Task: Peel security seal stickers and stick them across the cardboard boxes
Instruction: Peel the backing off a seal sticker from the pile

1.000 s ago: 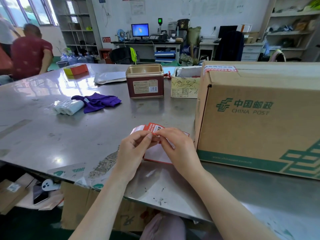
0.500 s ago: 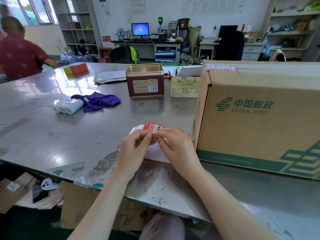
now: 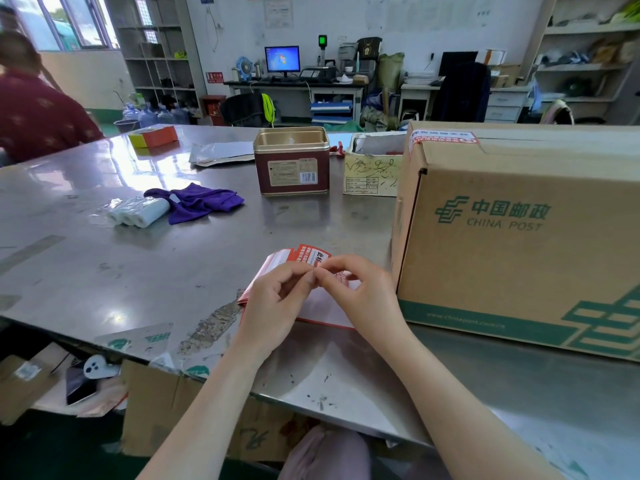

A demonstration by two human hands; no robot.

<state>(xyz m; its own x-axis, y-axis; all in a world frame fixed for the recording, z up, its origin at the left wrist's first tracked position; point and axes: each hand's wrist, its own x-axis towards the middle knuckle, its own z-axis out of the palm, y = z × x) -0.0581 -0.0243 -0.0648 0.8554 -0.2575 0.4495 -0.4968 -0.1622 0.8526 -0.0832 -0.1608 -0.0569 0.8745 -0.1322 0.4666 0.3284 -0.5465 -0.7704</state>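
A large China Post cardboard box (image 3: 519,237) stands on the steel table (image 3: 104,278) at the right. One red-and-white seal sticker (image 3: 441,136) lies across its top left edge. In front of the box, my left hand (image 3: 277,306) and my right hand (image 3: 360,296) meet fingertip to fingertip over a red-and-white sticker sheet (image 3: 304,256). Both pinch the sheet's curled upper edge, where a sticker lifts from the white backing. The lower part of the sheet lies on the table under my hands.
A maroon and gold tin (image 3: 292,161) and a small open carton (image 3: 374,164) stand behind the sheet. A purple cloth (image 3: 201,202) and white rolls (image 3: 138,213) lie to the left. A person in dark red (image 3: 38,116) sits at the far left.
My hands stay pinched on the sticker sheet in almost the same place. The person at the far left has shifted further left.
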